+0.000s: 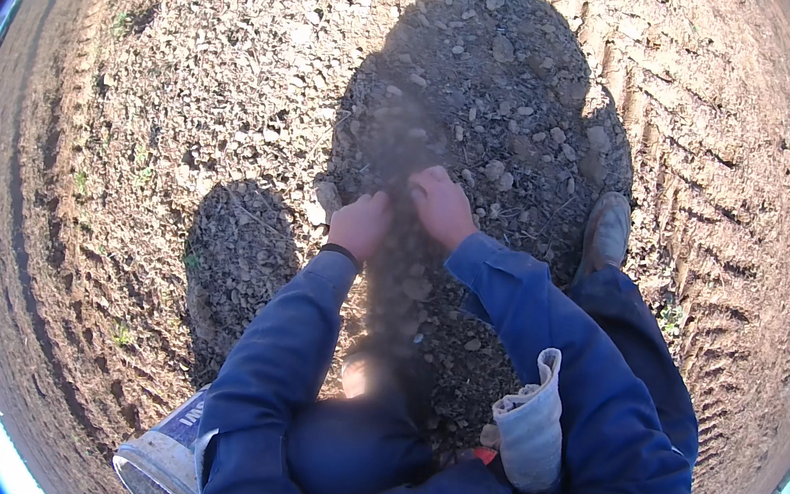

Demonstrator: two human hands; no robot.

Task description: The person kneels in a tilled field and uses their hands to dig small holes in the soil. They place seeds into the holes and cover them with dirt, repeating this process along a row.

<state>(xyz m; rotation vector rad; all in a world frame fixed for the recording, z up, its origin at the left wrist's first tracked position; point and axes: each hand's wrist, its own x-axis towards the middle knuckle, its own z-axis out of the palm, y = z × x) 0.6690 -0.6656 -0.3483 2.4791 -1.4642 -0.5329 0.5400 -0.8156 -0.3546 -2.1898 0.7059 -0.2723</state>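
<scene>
My left hand (362,224), with a dark band at the wrist, is low over dry soil (292,119) strewn with clods and stones. Its fingers are curled. Just to the right and slightly farther forward, my right hand (444,207) has bent fingers facing the left hand. A dark, blurred smudge runs through the middle of the view and covers the gap between the hands and some fingertips. Whether either hand holds anything cannot be made out. Rounded pale lumps (494,171), stones or clods, lie beyond my right hand within my shadow.
A white plastic bucket (159,468) with a blue printed label lies or leans at lower left, by my left arm. A pale cloth glove (533,426) sticks out near my waist. My boot (607,228) stands at right, beside tyre tracks (689,205). Small green weeds (123,335) grow at left.
</scene>
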